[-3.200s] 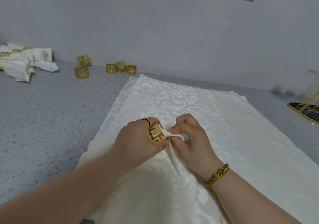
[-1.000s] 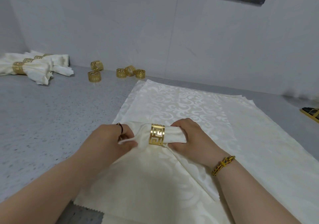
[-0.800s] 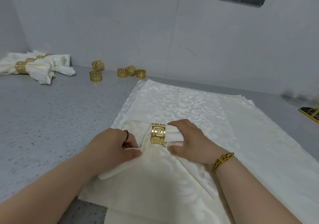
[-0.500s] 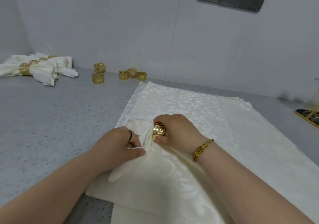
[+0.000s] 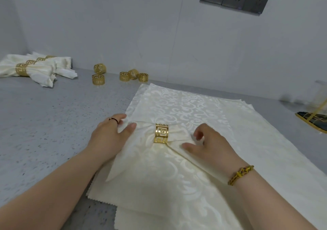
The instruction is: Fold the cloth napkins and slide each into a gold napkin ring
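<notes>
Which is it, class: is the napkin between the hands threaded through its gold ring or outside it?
Threaded. The gold ring encircles the gathered middle of the napkin, and cloth fans out on both sides.

Grey speckled counter, meeting a white wall at the rear. At centre lies a stack of flat cream napkins, its zigzag-cut edges toward the viewer. Far left of the stack, by the wall: a pile of ringed napkins. Between that pile and the stack: two gold rings, then a cluster of three gold rings just beyond the stack's far left corner. Right of the stack: a dark gold-rimmed object, partly cut off.
</notes>
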Tool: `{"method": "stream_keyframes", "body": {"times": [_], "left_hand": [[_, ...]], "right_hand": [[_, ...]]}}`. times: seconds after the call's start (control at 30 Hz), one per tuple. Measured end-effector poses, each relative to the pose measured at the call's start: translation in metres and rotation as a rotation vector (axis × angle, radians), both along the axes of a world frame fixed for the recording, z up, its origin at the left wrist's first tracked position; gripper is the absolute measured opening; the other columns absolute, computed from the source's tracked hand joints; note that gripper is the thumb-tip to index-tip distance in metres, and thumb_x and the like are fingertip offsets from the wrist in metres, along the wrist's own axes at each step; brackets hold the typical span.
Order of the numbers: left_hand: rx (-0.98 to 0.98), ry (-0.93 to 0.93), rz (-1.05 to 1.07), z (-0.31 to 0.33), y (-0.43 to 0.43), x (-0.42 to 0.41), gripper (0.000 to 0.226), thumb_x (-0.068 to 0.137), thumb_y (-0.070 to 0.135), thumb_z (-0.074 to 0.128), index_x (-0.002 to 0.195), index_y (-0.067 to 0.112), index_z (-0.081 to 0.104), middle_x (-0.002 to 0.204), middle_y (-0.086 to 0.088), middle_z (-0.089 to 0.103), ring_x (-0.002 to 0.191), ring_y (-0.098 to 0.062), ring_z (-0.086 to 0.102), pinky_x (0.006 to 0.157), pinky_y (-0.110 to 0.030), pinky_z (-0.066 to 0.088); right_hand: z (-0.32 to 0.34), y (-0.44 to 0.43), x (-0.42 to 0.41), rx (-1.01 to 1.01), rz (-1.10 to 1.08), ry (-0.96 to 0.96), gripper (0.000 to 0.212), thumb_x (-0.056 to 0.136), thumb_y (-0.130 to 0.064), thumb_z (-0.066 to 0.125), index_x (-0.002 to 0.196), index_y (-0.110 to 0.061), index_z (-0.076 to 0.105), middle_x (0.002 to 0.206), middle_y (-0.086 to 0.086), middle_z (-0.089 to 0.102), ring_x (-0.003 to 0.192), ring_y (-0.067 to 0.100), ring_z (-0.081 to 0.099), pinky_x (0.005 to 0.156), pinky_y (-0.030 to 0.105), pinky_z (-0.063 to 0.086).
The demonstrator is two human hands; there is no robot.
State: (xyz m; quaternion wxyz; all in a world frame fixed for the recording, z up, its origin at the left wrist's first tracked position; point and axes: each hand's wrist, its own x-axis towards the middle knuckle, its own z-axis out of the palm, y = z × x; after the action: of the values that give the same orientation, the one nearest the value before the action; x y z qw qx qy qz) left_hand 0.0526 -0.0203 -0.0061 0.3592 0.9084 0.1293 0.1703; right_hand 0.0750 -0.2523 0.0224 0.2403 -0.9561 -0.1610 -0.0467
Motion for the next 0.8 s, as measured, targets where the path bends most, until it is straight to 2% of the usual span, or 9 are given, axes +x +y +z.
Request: {"method": "stream_keyframes", "body": {"times": [0.07,0.17,0.27,0.33,0.43,0.53,0.67,0.73,0.8], "left_hand": [[0.118,0.139,-0.048,-0.006,-0.001,0.004,0.052,0.090,0.046,0.045,0.137,0.026,0.037,0.131,0.003,0.050,0.125,-0.021,0.039,0.105,-0.033,0.025],[0.225,0.129,-0.088,-0.006,-0.003,0.002,0.060,0.089,0.045,0.050,0.142,0.029,0.027,0.135,0.003,0.047,0.128,-0.018,0.034,0.105,-0.028,0.020],[0.249,0.127,-0.118,-0.007,-0.003,-0.002,0.066,0.087,0.041,0.055,0.143,0.031,0.022,0.135,0.002,0.045,0.127,-0.017,0.036,0.105,-0.025,0.019],[0.177,0.097,-0.131,-0.005,-0.001,-0.003,0.067,0.084,0.036,0.061,0.141,0.033,0.025,0.132,0.004,0.046,0.127,-0.016,0.037,0.104,-0.023,0.018],[-0.101,0.027,-0.195,-0.005,0.001,-0.005,0.061,0.081,0.015,0.063,0.131,0.038,0.035,0.116,0.008,0.047,0.121,-0.015,0.041,0.102,-0.025,0.028],[-0.343,-0.065,-0.248,0.001,0.001,-0.009,0.042,0.072,0.021,0.061,0.103,0.045,0.045,0.099,0.011,0.048,0.102,-0.012,0.047,0.076,-0.016,0.038],[-0.046,-0.080,-0.288,0.009,0.007,-0.010,0.032,0.076,0.038,0.062,0.097,0.049,0.040,0.105,0.016,0.042,0.106,-0.007,0.037,0.092,-0.024,0.029],[-0.061,-0.092,-0.343,0.015,0.006,-0.011,0.027,0.085,0.033,0.062,0.095,0.048,0.043,0.111,0.023,0.037,0.106,-0.004,0.039,0.090,-0.022,0.029],[0.098,-0.046,-0.359,0.021,-0.002,-0.013,0.033,0.078,0.056,0.057,0.107,0.045,0.046,0.117,0.026,0.034,0.106,-0.003,0.042,0.088,-0.020,0.030]], "right_hand": [[-0.007,-0.005,-0.006,-0.005,-0.002,0.065,0.019,0.079,-0.032,0.062,0.083,-0.021,0.047,0.080,-0.008,0.054,0.072,0.011,0.051,0.063,0.023,0.038],[-0.010,-0.009,-0.008,0.021,0.093,0.205,0.020,0.078,-0.022,0.065,0.074,-0.024,0.046,0.070,-0.010,0.047,0.060,0.004,0.041,0.055,0.014,0.033],[-0.002,-0.016,-0.003,0.034,0.162,0.352,0.025,0.076,-0.025,0.071,0.072,-0.024,0.046,0.072,-0.011,0.047,0.056,0.000,0.043,0.051,0.010,0.035],[0.005,-0.015,0.000,0.130,0.119,0.432,0.023,0.077,-0.033,0.071,0.078,-0.022,0.050,0.070,-0.009,0.049,0.047,-0.002,0.045,0.045,0.010,0.035],[0.005,-0.008,0.013,0.167,0.013,0.392,0.029,0.080,-0.044,0.064,0.095,-0.022,0.051,0.078,-0.011,0.051,0.061,-0.001,0.048,0.052,0.014,0.034],[0.000,0.003,0.017,0.192,0.040,0.356,0.020,0.082,-0.031,0.065,0.091,-0.021,0.052,0.077,-0.011,0.049,0.063,0.001,0.046,0.053,0.011,0.037],[-0.003,0.006,0.016,0.260,0.107,0.408,0.021,0.081,-0.018,0.066,0.089,-0.023,0.047,0.076,-0.009,0.049,0.060,0.003,0.047,0.046,0.008,0.038],[-0.004,0.006,0.015,0.251,0.141,0.394,0.022,0.081,-0.016,0.066,0.087,-0.023,0.047,0.076,-0.008,0.048,0.060,0.002,0.046,0.047,0.007,0.037],[-0.005,0.006,0.014,0.253,0.167,0.370,0.023,0.081,-0.015,0.066,0.089,-0.024,0.046,0.077,-0.010,0.048,0.060,0.001,0.046,0.048,0.004,0.036]]}}
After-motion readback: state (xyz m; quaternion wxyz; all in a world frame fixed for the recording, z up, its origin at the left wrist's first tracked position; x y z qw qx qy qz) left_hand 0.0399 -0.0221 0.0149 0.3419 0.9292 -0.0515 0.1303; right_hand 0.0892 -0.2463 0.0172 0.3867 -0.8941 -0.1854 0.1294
